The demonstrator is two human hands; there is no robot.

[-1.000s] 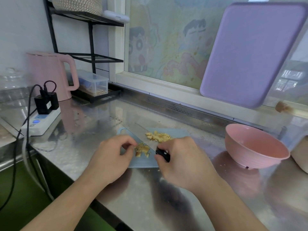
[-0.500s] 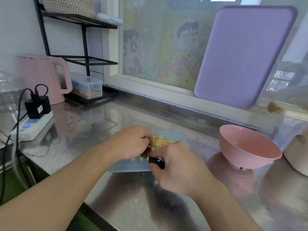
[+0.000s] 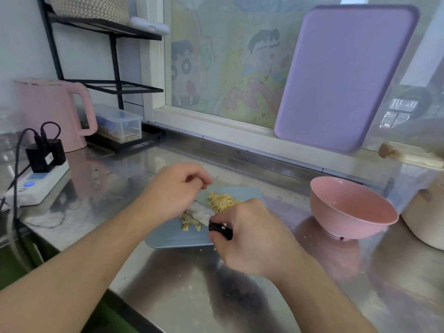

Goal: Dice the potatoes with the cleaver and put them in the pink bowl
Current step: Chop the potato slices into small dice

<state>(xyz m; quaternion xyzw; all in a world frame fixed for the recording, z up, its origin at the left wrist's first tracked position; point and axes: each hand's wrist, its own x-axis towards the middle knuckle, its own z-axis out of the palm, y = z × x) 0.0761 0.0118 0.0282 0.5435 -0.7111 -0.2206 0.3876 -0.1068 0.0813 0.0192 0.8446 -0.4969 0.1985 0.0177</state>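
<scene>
A blue cutting board (image 3: pixel 168 239) lies on the steel counter in front of me. My right hand (image 3: pixel 252 236) grips the black handle of the cleaver (image 3: pixel 203 211), whose blade slants across the board. Just left of the blade, my left hand (image 3: pixel 173 191) is curled knuckles-up over pale potato strips (image 3: pixel 189 223) that stick out beneath it. A heap of diced potato (image 3: pixel 223 200) sits on the far side of the blade. The pink bowl (image 3: pixel 336 188) stands to the right of the board and looks empty.
A purple board (image 3: pixel 346 75) leans on the window behind. A cream pot (image 3: pixel 422 217) stands right of the bowl. At left are a pink kettle (image 3: pixel 52 111), a power strip (image 3: pixel 36 186) with plugs and cable, a clear box (image 3: pixel 120 124) and a black rack (image 3: pixel 108 87).
My left hand went from the strips up against my right hand by the diced heap, then drew apart. The cleaver blade now shows between the hands over the strips.
</scene>
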